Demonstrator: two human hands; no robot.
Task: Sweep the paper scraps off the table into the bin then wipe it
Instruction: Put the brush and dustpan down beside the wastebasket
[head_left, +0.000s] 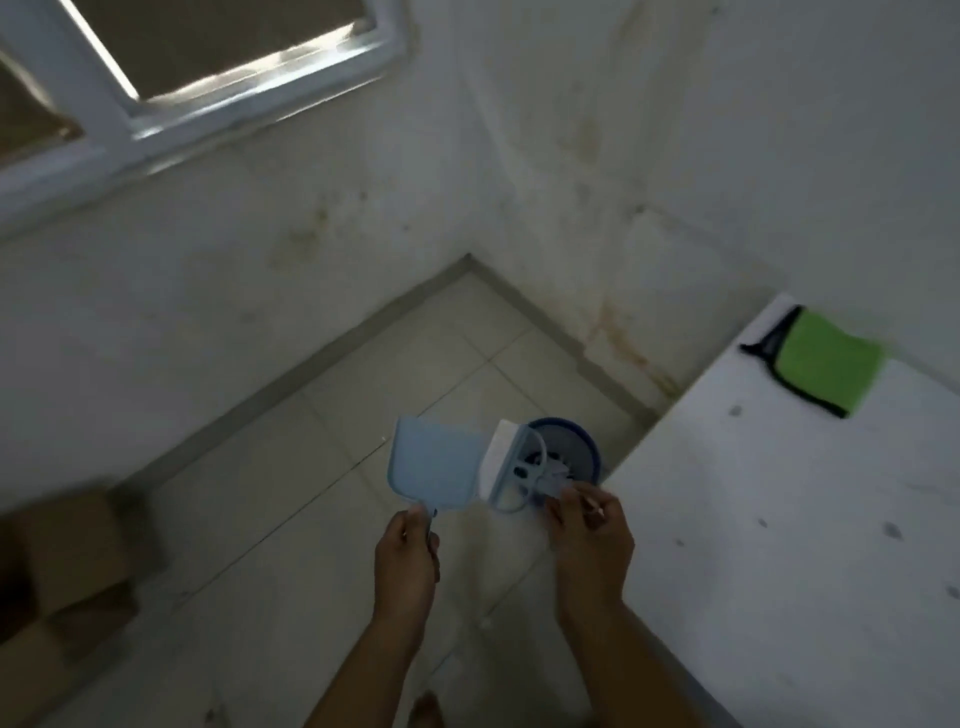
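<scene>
My left hand (408, 551) grips the dustpan (434, 465), my right hand (589, 535) the brush (511, 467) over the bin (589, 452); the cloth (826, 358) lies beyond-right of the bin, nearer my right

Pale blue dustpan (434, 465), blue bin (582, 441), green cloth (826, 358) — black-edged, white table (779, 571)

A smooth pale-blue plastic dustpan (434, 462), a fuzzy green cloth (826, 358) on the matt, speckled white worktop (779, 519), glossy floor tiles (311, 493).
</scene>
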